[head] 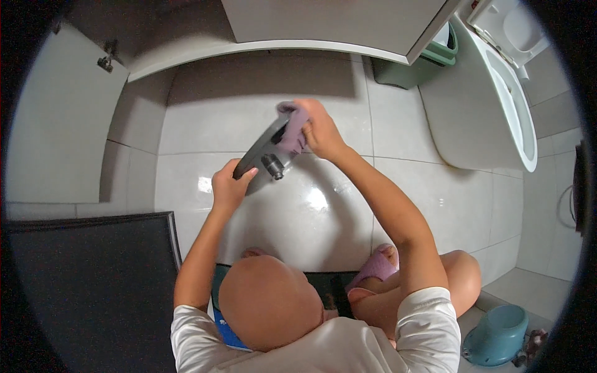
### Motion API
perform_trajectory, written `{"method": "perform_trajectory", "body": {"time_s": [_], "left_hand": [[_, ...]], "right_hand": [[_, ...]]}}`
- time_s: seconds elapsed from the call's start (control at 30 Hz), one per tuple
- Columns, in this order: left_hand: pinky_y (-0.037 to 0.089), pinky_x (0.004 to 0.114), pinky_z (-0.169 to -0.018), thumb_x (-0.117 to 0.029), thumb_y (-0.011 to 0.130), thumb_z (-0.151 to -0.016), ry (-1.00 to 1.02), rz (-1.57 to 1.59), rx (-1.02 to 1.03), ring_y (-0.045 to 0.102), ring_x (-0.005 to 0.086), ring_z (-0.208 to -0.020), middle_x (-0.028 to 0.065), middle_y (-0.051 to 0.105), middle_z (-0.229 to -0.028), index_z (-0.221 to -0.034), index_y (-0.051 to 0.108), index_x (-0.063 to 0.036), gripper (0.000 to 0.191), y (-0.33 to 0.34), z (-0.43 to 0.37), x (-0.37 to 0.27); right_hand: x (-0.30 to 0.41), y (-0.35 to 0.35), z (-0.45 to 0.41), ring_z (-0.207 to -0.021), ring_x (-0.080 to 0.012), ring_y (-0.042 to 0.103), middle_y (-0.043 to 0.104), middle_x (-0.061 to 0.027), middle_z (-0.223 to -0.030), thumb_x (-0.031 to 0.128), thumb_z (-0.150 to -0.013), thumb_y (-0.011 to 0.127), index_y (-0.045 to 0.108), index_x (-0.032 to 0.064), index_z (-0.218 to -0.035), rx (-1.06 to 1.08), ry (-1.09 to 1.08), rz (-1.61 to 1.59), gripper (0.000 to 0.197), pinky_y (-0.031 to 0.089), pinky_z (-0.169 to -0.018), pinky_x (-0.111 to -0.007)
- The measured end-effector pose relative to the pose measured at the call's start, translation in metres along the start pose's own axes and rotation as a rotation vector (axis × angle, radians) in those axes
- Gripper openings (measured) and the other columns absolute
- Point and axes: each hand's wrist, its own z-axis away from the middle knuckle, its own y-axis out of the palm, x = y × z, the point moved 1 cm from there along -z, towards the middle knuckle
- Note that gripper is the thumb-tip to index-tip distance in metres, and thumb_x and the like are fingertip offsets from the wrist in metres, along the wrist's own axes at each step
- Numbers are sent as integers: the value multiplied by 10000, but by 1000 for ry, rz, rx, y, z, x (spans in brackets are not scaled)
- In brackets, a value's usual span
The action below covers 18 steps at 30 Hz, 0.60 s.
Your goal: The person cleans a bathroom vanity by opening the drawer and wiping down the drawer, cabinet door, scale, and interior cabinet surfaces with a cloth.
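Note:
In front of me, over the tiled floor, my left hand (232,184) grips the lower end of a flat dark grey object (261,144), seen almost edge-on and tilted. Its thumb lies on the side facing right. A black cylindrical fitting (273,167) sticks out from that side; I cannot tell what the object is. My right hand (321,128) holds a purple cloth (295,129) against the object's upper end. Part of the cloth wraps over the top edge, and it is slightly blurred. The cloth and fingers hide part of the object's upper face.
Overhead in front hangs a cabinet (322,21) with an opened door (60,116) at left. A green bin (406,72) stands beside the white toilet (471,107). A dark framed panel (93,289) lies at lower left. A blue-green plastic stool (496,335) is at lower right.

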Motion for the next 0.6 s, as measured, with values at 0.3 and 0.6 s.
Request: {"method": "perform_trajectory", "body": {"time_s": [0.3, 0.6], "left_hand": [[445, 245, -688, -124, 758, -846, -115, 470, -94, 504, 70, -730, -17, 608, -791, -944, 662, 13, 194, 22, 11, 20], [449, 350, -994, 32, 738, -771, 124, 569, -139, 585, 204, -1098, 113, 626, -1203, -1272, 517, 17, 548, -31, -31, -9]], "right_hand": [[-45, -2, 21, -1139, -322, 550, 572, -200, -1196, 251, -995, 490, 474, 12, -1301, -248, 689, -560, 389, 416, -1000, -386], [50, -16, -60, -948, -337, 562, 566, -148, -993, 148, -776, 694, 578, 75, -1114, 58, -108, 112, 365, 450, -840, -434]]}}
